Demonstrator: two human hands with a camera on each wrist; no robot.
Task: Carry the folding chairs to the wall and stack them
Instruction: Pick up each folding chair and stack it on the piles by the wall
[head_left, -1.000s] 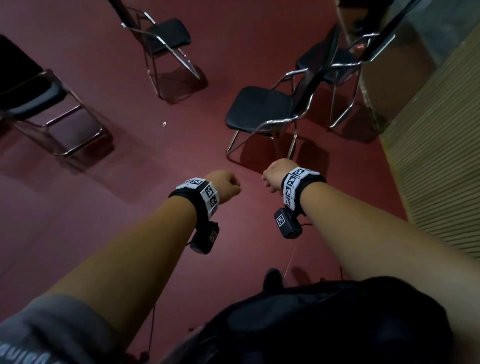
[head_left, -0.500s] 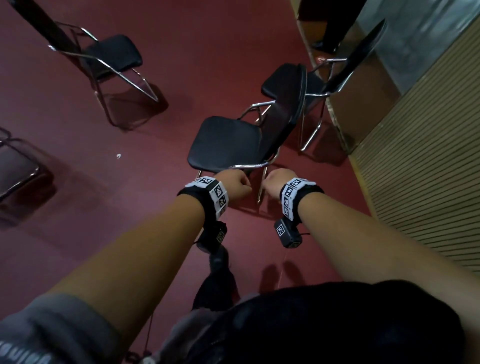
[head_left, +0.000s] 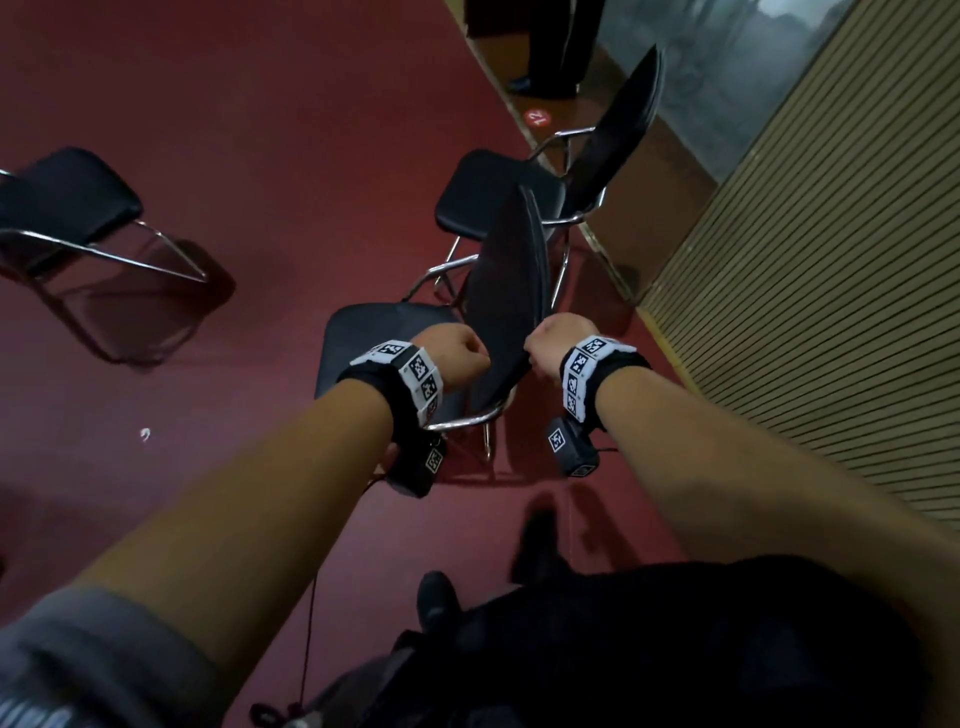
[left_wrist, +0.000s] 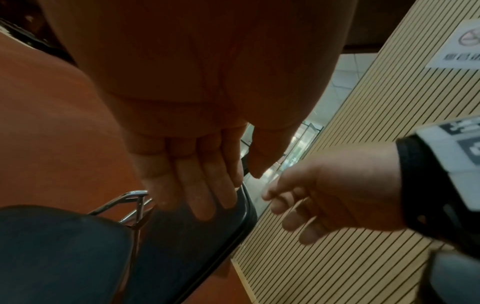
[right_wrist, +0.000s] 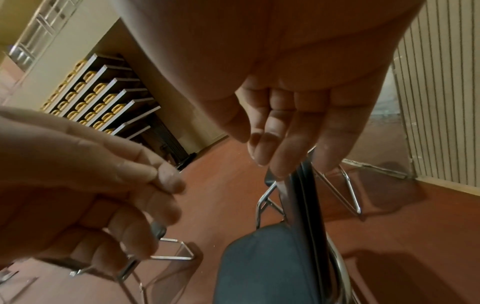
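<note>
While both hands (head_left: 506, 351) near the chair (head_left: 511, 283) backrest — wall sign (left_wrist: 461, 48) unreadable.

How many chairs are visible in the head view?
3. One chair stands under the hands, one behind it near the slatted wall, one far left. Others may stand outside the view.
</note>
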